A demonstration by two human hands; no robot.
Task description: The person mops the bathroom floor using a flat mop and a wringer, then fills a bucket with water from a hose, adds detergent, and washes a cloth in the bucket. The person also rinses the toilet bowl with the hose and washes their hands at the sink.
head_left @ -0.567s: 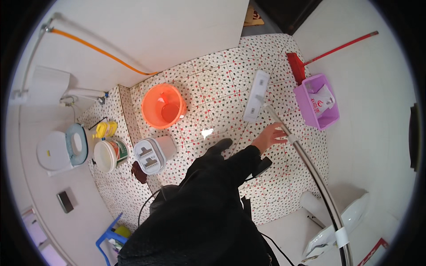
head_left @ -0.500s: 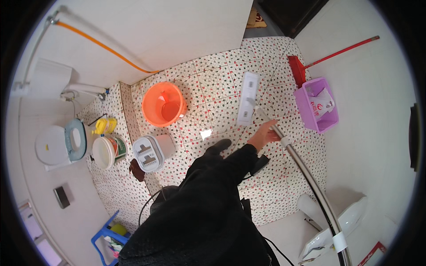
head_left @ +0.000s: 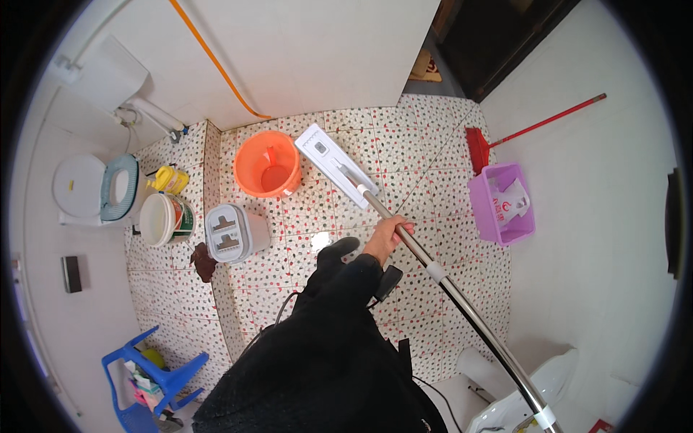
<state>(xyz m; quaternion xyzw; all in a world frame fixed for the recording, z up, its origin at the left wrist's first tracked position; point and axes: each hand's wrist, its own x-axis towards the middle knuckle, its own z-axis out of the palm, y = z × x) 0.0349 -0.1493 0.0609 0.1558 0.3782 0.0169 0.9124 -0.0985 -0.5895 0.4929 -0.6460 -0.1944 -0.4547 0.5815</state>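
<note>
My left hand [head_left: 390,237], at the end of a black sleeve, is closed round the silver pole of a flat mop [head_left: 473,317]. The pole slants from the lower right toward the upper left. The mop's long white head [head_left: 325,155] lies on the spotted tile floor, its far end close to the orange bucket [head_left: 245,180]. A red piece, perhaps a scoop, is inside that bucket. Below the bucket stands a pale grey mop bucket [head_left: 253,234] with two dark-marked openings on top. My right hand is not in view, and the pole's upper end runs out of the picture.
A purple bin [head_left: 485,216] and red dustpan [head_left: 476,148] stand by the right wall. At left, a raised step [head_left: 211,166] carries a white tub [head_left: 155,220], yellow jug [head_left: 172,180] and brown cloth [head_left: 203,263]. A toilet [head_left: 78,186], blue stool [head_left: 173,375] and washbasin [head_left: 505,415] edge the room.
The mop head has swung left toward the orange bucket and turned to a diagonal. My left hand has moved left with the pole, still gripping it. The whole view has shifted somewhat.
</note>
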